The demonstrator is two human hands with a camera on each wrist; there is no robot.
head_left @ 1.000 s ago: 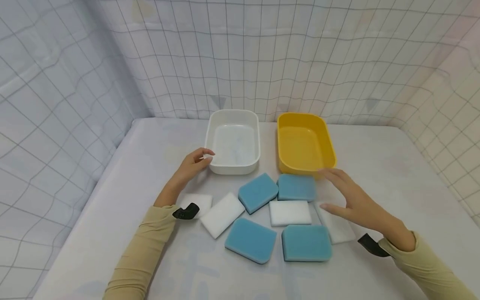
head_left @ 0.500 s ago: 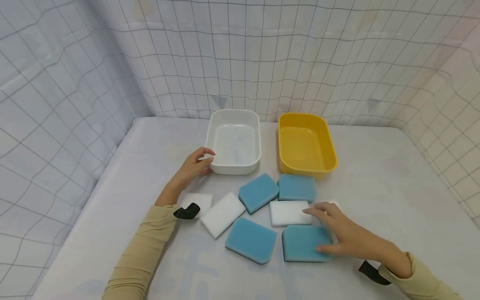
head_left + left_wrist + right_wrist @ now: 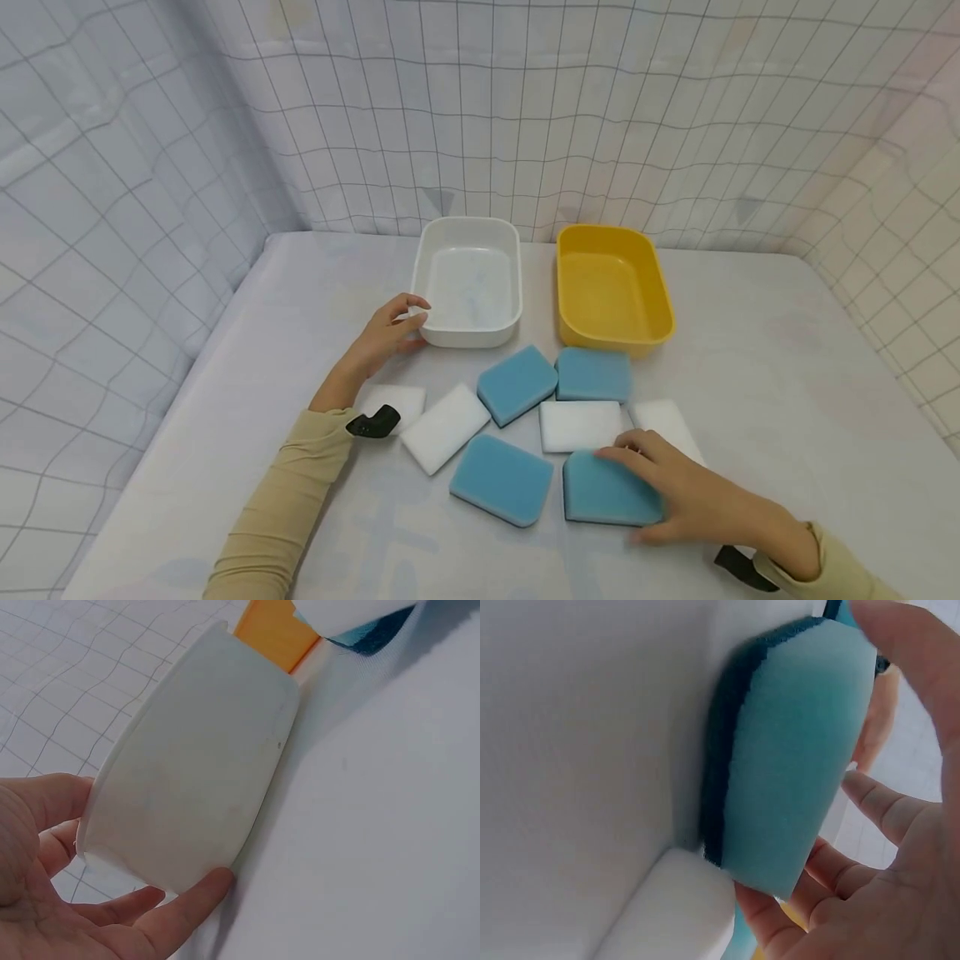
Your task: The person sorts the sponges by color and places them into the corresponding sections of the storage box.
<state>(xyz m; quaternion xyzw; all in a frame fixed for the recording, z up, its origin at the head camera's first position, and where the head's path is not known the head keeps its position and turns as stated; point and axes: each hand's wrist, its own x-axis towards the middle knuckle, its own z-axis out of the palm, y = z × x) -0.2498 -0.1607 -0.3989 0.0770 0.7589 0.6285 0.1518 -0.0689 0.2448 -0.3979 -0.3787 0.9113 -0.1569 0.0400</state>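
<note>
My left hand (image 3: 381,337) holds the near left corner of a white plastic basin (image 3: 467,339). In the left wrist view its fingers wrap the rim, and one fingertip lies low against the outer wall (image 3: 176,757). My right hand (image 3: 678,492) spreads over a blue sponge (image 3: 600,493) with a dark scouring layer beneath, at the front of the group. Its fingers reach the sponge's far edge, and the thumb sits by the near edge. The right wrist view shows fingertips close at one end of this sponge (image 3: 799,750), thumb near the other.
A yellow basin (image 3: 615,340) stands right of the white one. Between the basins and me lie more blue sponges (image 3: 501,481) and several white sponge blocks (image 3: 446,429). Grid-patterned cloth (image 3: 487,108) walls the back and sides of the white-covered table (image 3: 765,358).
My right hand has moved from beside the yellow basin toward me, down over the front right blue sponge. The left hand has stayed at the white basin.
</note>
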